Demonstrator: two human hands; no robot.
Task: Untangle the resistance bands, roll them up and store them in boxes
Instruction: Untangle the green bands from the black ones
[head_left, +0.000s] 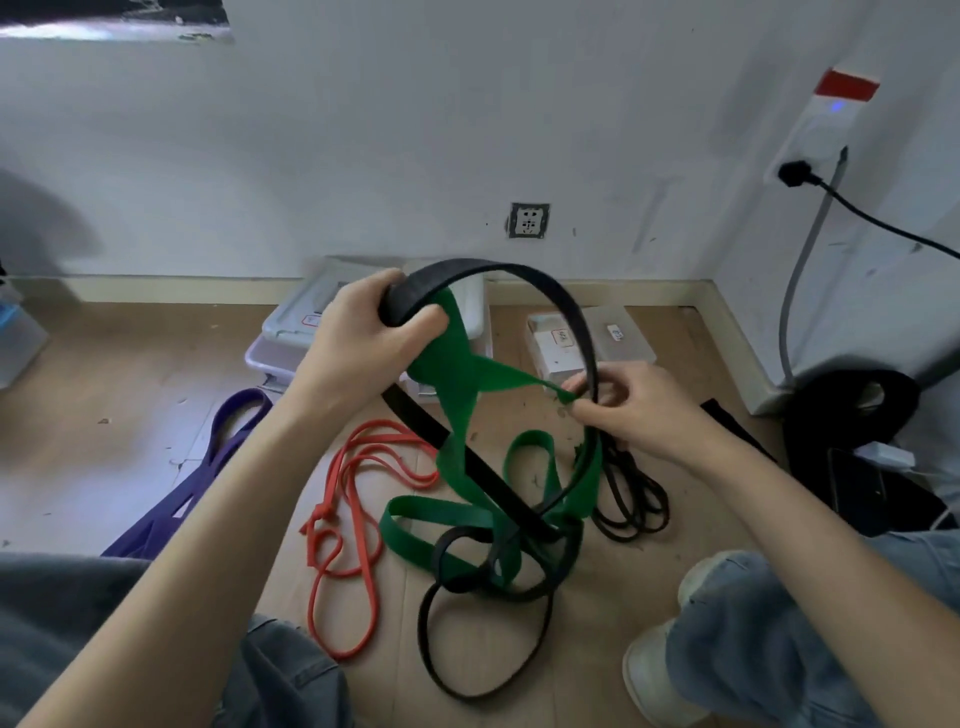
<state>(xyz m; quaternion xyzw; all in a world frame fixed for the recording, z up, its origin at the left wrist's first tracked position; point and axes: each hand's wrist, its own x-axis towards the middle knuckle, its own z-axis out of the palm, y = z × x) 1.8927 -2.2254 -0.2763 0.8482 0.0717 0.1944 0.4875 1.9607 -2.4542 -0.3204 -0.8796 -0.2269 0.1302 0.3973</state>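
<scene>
**Over the floor, two hands work a black band free of a green one**

Above the wooden floor (130, 364), the left hand (363, 338) is closed around the top of a wide black band (545, 291), which arches from that grip over to the right hand (628, 405). The right hand pinches a stretched corner of the green band (457, 374) together with the black band's far side, fingertips drawn tight on both. The green band passes under the left thumb, twists between the hands and drops to the floor, where it lies looped and knotted through the black band's lower coils between the person's knees.

Left of that tangle an orange band (343, 519) lies in loose loops with a knot near its middle, touching nothing else. Farther left a purple band (218, 447) stretches along the floor, partly hidden by the left forearm. Right of the tangle a thin black cord (634, 499) is coiled beside the green band.

By the wall behind the hands stand clear boxes (291, 332) with lids, stacked, and two smaller boxes (618, 338) to their right. A wall socket (529, 220) sits above them.
</scene>
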